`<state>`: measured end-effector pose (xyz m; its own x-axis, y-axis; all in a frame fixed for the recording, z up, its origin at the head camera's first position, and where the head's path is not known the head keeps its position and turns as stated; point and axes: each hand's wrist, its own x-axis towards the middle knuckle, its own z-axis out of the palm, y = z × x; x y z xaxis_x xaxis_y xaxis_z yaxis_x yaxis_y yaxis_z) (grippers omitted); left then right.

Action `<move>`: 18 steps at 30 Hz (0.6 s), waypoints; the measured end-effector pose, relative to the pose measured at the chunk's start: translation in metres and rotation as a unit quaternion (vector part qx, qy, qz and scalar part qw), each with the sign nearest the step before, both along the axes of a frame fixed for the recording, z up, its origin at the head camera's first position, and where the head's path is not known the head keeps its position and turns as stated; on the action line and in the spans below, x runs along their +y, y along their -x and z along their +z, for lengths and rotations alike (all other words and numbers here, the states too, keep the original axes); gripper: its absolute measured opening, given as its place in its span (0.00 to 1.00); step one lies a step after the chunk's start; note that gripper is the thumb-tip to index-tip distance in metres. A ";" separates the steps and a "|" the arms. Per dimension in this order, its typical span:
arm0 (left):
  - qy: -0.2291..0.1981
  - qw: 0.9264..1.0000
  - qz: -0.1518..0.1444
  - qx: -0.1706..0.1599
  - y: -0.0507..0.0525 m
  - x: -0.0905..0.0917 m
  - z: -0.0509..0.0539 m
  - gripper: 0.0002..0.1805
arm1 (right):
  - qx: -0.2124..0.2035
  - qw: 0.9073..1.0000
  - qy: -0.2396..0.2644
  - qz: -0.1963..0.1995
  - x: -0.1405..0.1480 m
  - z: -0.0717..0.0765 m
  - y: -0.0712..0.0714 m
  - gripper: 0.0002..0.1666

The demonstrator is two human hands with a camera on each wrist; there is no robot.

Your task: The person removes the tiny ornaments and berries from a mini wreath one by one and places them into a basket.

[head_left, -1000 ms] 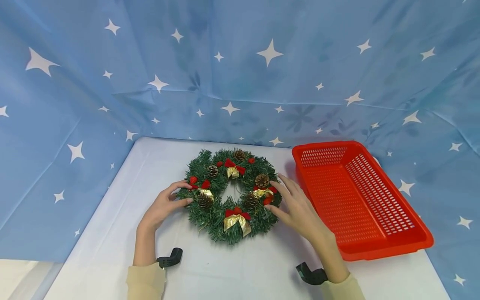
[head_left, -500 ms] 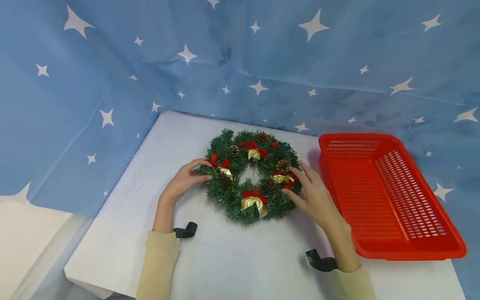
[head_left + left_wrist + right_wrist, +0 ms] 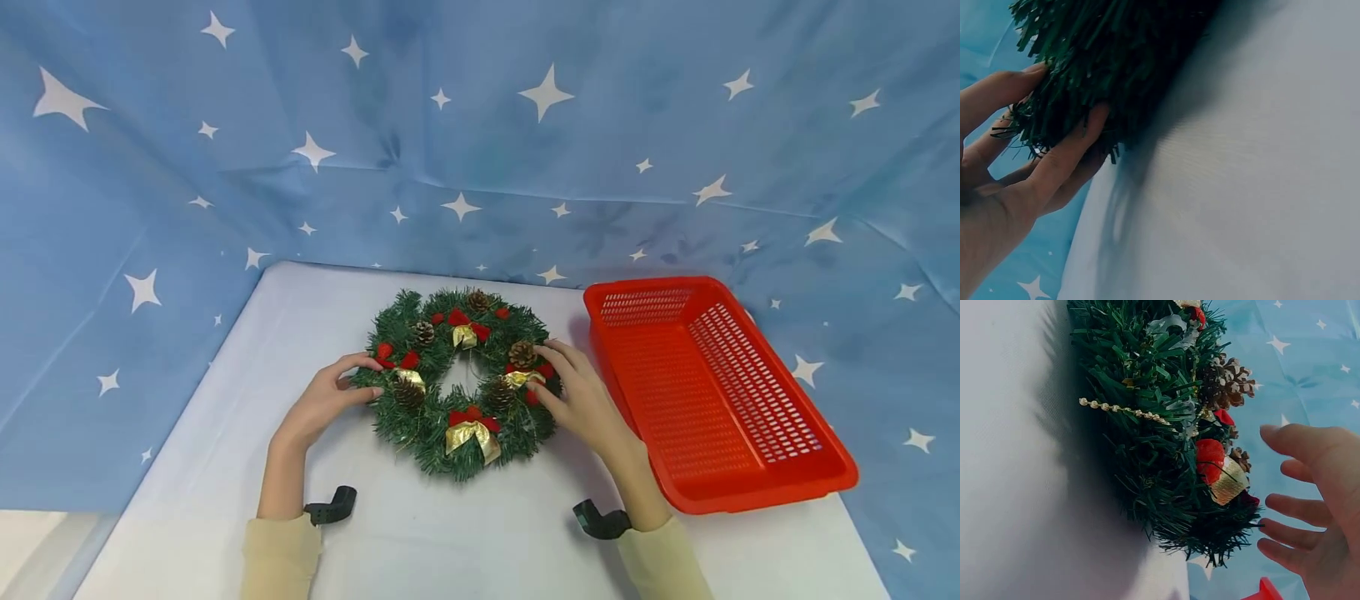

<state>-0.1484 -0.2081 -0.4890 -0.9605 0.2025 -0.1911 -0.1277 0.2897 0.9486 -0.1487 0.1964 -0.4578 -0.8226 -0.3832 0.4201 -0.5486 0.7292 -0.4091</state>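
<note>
The left hand (image 3: 318, 400) pinched a round green tinsel wreath (image 3: 431, 435) at left; the right hand (image 3: 585, 396) hung spread at right.

We have room to pass a hand over the table (image 3: 450, 542) in front of the wreath (image 3: 437, 429), between the two wrist cameras (image 3: 333, 506), or left of the left hand (image 3: 318, 404). Rightward, the basket (image 3: 693, 400) walls us in: a narrow gap beside the wreath, crossed by the right hand (image 3: 585, 404). Behind, the curtain (image 3: 480, 133) blocks us.
</note>
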 end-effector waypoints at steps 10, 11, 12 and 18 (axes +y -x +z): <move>-0.028 0.999 0.014 -0.014 -0.004 0.003 -0.002 0.25 | -0.038 0.999 0.013 -0.009 -0.009 0.000 0.016 0.31; -0.031 0.999 0.015 -0.017 -0.004 0.003 -0.001 0.24 | -0.042 0.999 0.013 -0.010 -0.010 0.000 0.018 0.31; -0.036 0.999 0.017 -0.019 -0.004 0.004 -0.001 0.24 | -0.046 0.999 0.015 -0.010 -0.011 0.000 0.019 0.31; -0.049 0.998 0.018 -0.027 -0.004 0.005 0.004 0.25 | -0.050 0.999 0.003 -0.006 -0.016 0.001 0.028 0.31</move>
